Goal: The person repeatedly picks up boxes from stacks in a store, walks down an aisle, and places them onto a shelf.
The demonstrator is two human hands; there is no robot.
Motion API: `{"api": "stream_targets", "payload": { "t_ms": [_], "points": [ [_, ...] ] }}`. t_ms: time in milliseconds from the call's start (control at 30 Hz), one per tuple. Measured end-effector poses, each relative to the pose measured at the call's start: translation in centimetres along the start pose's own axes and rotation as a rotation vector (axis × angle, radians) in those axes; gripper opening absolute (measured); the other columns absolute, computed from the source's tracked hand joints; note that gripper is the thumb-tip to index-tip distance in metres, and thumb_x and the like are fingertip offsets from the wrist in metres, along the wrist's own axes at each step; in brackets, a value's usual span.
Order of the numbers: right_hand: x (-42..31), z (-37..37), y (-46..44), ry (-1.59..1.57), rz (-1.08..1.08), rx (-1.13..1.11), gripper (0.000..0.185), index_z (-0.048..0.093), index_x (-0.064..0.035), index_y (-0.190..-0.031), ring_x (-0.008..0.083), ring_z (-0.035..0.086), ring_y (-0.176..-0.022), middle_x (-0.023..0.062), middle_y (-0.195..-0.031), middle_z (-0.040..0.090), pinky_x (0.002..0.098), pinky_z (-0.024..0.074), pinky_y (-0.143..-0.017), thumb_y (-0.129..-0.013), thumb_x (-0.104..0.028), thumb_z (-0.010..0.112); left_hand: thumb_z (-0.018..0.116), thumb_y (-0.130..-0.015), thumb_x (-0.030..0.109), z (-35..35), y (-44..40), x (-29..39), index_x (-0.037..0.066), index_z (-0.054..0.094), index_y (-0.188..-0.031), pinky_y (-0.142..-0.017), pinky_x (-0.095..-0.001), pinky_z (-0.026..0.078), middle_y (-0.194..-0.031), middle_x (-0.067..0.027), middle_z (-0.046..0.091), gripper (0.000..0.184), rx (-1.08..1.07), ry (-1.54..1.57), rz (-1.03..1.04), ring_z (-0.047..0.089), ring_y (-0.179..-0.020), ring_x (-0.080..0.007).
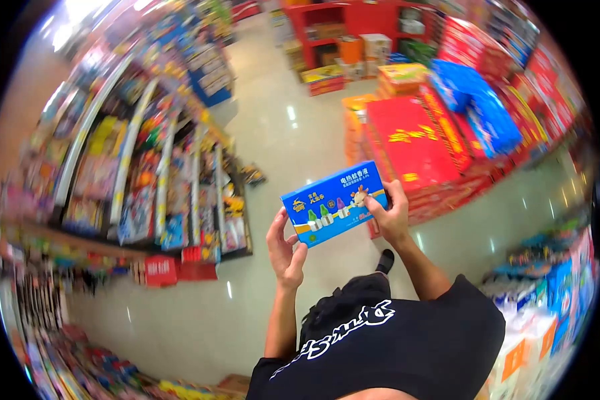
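A blue box of electric mosquito repellent liquid [333, 204] is held up in front of my body, its printed front facing me and its right end tilted up. Small bottles in green and purple and a cartoon animal are pictured on it. My right hand [392, 212] grips the right end, thumb pressed on the front face. At the lower left corner, my left hand [287, 250] supports the box with the thumb at its bottom edge and the fingers along the left side. The fingers behind the box are partly hidden.
Shelves of small packaged goods [140, 167] stand at the left. Red cartons [407, 137] are stacked at the right, with a blue plastic-wrapped pack [493, 127] on top. Tiled floor [273, 133] runs between them. White and orange packs [523, 347] sit at the lower right.
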State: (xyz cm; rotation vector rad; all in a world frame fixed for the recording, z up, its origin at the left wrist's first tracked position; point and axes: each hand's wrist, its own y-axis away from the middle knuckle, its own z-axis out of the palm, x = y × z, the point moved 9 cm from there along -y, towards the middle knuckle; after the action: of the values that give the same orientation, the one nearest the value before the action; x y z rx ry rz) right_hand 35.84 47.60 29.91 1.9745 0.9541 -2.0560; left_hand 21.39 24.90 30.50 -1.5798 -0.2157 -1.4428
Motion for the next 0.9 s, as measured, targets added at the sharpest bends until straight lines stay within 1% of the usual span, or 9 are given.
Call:
{"api": "stream_targets", "payload": {
  "t_ms": [67,233,333,467,600,700,767,800,900],
  "points": [
    [-0.3,7.3,3.1,0.026,-0.008,-0.121,0.031,0.065,0.0039,-0.099,0.0138,0.051,-0.078,0.0053,-0.091,0.048,0.0288,0.0446,-0.068,-0.083,-0.021,0.073,0.057,-0.083,0.001,-7.2,3.5,2.3,0.003,0.035,-0.148,-0.093,-0.0372,0.054,-0.153,-0.0195,0.038,0.068,0.103,-0.054,0.011,0.040,-0.140,-0.0306],
    [-2.2,23.5,11.2,0.073,-0.009,-0.486,0.030,0.064,0.0022,-0.094,0.0207,0.051,-0.075,0.0099,-0.085,0.049,0.0345,0.0427,-0.066,-0.085,-0.026,0.068,0.065,-0.086,0.015,-21.6,12.3,8.9,0.002,0.046,-0.140,-0.089,-0.0343,0.054,-0.149,-0.0207,0.045,0.059,0.395,-0.222,-0.103,0.051,-0.131,-0.0268],
    [-2.0,32.3,15.8,0.053,0.011,-0.676,0.031,0.063,0.0026,-0.092,0.0223,0.051,-0.075,0.0110,-0.085,0.050,0.0358,0.0427,-0.067,-0.085,-0.027,0.067,0.067,-0.086,0.018,-27.9,16.1,12.5,0.004,0.048,-0.139,-0.089,-0.0355,0.053,-0.148,-0.0207,0.047,0.058,0.484,-0.431,-0.136,0.053,-0.129,-0.0274],
    [-2.5,44.1,21.0,0.103,-0.037,-0.911,0.034,0.061,0.0038,-0.089,0.0273,0.052,-0.077,0.0144,-0.084,0.052,0.0387,0.0431,-0.068,-0.085,-0.030,0.065,0.069,-0.087,0.021,-35.5,21.2,15.9,0.004,0.049,-0.137,-0.092,-0.0383,0.051,-0.147,-0.0215,0.048,0.057,0.684,-0.450,-0.175,0.053,-0.129,-0.0292],
    [-3.6,56.9,25.9,0.125,-0.100,-1.055,0.034,0.061,0.0029,-0.088,0.0291,0.055,-0.079,0.0153,-0.085,0.053,0.0392,0.0443,-0.071,-0.085,-0.030,0.067,0.069,-0.086,0.015,-44.1,25.3,17.6,0.003,0.048,-0.138,-0.097,-0.0411,0.050,-0.148,-0.0211,0.047,0.057,0.828,-0.466,-0.193,0.052,-0.131,-0.0301],
    [-5.4,66.3,32.3,-0.158,0.155,-1.101,0.032,0.063,0.0016,-0.093,0.0276,0.056,-0.078,0.0144,-0.087,0.054,0.0379,0.0454,-0.070,-0.087,-0.030,0.070,0.069,-0.088,0.009,-53.1,29.7,18.9,0.003,0.049,-0.136,-0.098,-0.0402,0.049,-0.145,-0.0179,0.050,0.052,1.075,-0.516,-0.136,0.053,-0.128,-0.0260],
    [-8.4,72.0,36.4,-0.096,-0.025,-1.257,0.032,0.065,0.0006,-0.098,0.0262,0.057,-0.077,0.0136,-0.088,0.055,0.0366,0.0462,-0.069,-0.088,-0.029,0.071,0.064,-0.091,0.002,-58.9,31.6,21.5,0.002,0.051,-0.133,-0.101,-0.0379,0.047,-0.140,-0.0148,0.054,0.044,1.317,-0.508,-0.141,0.055,-0.126,-0.0227],
    [-9.8,74.2,39.1,-0.068,-0.096,-1.330,0.032,0.066,0.0002,-0.101,0.0254,0.057,-0.076,0.0132,-0.088,0.055,0.0359,0.0466,-0.069,-0.089,-0.028,0.072,0.063,-0.091,0.001,-61.5,32.6,23.6,0.001,0.051,-0.132,-0.102,-0.0373,0.046,-0.140,-0.0148,0.054,0.043,1.359,-0.542,-0.131,0.055,-0.125,-0.0227],
    [-13.4,81.2,46.4,-0.175,-0.075,-1.564,0.033,0.067,-0.0012,-0.107,0.0236,0.057,-0.075,0.0126,-0.088,0.054,0.0347,0.0466,-0.067,-0.090,-0.029,0.071,0.060,-0.092,-0.002,-69.5,36.7,28.9,0.000,0.052,-0.131,-0.105,-0.0357,0.044,-0.137,-0.0148,0.056,0.039,1.460,-0.606,-0.075,0.055,-0.125,-0.0227]
  ]
}}
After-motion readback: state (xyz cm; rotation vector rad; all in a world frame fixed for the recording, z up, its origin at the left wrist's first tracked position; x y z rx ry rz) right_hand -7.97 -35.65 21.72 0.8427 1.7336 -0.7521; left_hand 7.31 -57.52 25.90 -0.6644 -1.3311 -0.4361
